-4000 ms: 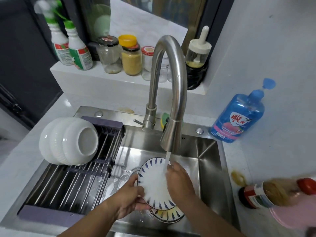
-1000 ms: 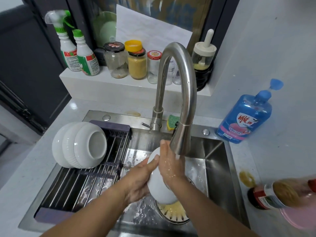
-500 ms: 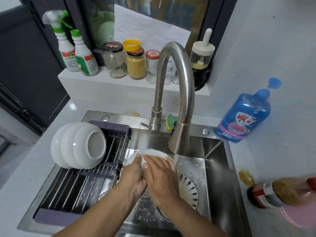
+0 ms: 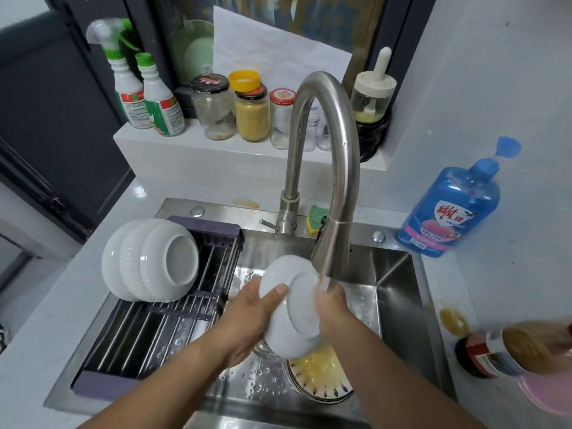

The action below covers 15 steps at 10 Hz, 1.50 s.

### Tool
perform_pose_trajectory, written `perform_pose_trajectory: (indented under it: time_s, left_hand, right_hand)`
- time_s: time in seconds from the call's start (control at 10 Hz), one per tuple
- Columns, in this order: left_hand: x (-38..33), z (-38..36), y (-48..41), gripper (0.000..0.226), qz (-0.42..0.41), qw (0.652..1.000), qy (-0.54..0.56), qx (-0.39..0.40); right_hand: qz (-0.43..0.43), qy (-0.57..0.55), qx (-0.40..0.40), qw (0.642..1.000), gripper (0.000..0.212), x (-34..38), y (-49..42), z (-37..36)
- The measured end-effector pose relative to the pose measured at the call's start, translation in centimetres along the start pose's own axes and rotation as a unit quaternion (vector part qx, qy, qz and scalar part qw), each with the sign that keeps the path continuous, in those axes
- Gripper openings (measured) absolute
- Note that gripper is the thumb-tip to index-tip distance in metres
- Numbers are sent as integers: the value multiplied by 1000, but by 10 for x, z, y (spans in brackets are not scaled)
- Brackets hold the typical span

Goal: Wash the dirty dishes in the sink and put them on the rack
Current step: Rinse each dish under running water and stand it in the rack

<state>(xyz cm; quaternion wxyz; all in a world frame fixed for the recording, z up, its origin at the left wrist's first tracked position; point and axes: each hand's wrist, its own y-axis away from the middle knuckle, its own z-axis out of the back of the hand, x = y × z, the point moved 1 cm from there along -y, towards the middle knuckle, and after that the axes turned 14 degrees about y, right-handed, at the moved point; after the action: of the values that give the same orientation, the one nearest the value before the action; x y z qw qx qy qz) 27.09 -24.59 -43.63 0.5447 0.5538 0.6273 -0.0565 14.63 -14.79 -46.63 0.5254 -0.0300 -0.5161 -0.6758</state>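
Dish (image 4: pixel 291 308) between left hand (image 4: pixel 247 317), right hand (image 4: pixel 332 308)

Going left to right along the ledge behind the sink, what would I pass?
Green-trigger spray bottle, green-capped bottle, empty black-lidded jar, jar of yellow contents, red-lidded jar, then, past the tap, a cream-lidded glass pot.

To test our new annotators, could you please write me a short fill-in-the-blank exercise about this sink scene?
1. The left hand grips a white dish under the ____.
2. The rack holds ____ white bowls.
3. The plate lying in the sink bears ____ residue.
4. The soap bottle right of the sink is ____.
Missing words: faucet; three; yellow; blue.
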Motion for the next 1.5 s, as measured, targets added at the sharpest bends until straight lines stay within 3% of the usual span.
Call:
perform_pose_trajectory:
  time_s: [0.1,0.2,0.3,0.4,0.6,0.7,0.8,0.9,1.0,1.1,1.2,1.3,1.4,1.5]
  left_hand:
    - [5,-3,2,33,-12,996,-80,47]
    - [6,-1,4,40,-15,990,-108,89]
    - [5,5,6,40,6,986,-104,130]
    - [0,16,4,40,42,987,-69,141]
    - [-24,29,0,37,33,989,-57,135]
    - [-17,21,-4,56,-17,994,-87,60]
    - [-1,6,-13,69,32,998,-42,-35]
    - [15,6,-27,70,221,960,144,-90]
    - [21,8,-32,50,299,901,308,-65]
    - [31,10,-35,36,288,905,309,-54]
    - [43,15,-38,33,258,934,240,-54]
    - [48,13,-39,30,194,961,187,-55]
    - [47,7,-36,33,169,971,165,-42]
    - [48,6,-35,42,173,967,186,-17]
  right_hand:
    - [5,30,5,1000,50,12,9,-10]
    - [86,86,-5,993,58,13,23,-18]
    - [181,199,27,963,50,11,26,-18]
    - [166,185,49,967,73,14,15,0]
    - [76,116,30,990,38,17,-2,30]
    - [90,106,5,990,30,16,0,31]
    - [125,114,-38,985,8,14,11,36]
    - [172,101,-87,976,29,9,18,40]
    - [257,71,-91,959,33,-5,20,42]
    - [327,93,-66,938,42,-28,7,45]
    - [342,206,-1,917,38,-48,-10,46]
    - [370,361,38,855,32,-57,-20,41]
    - [369,460,68,805,52,-49,-14,33]
    - [400,545,84,732,51,-36,0,22]
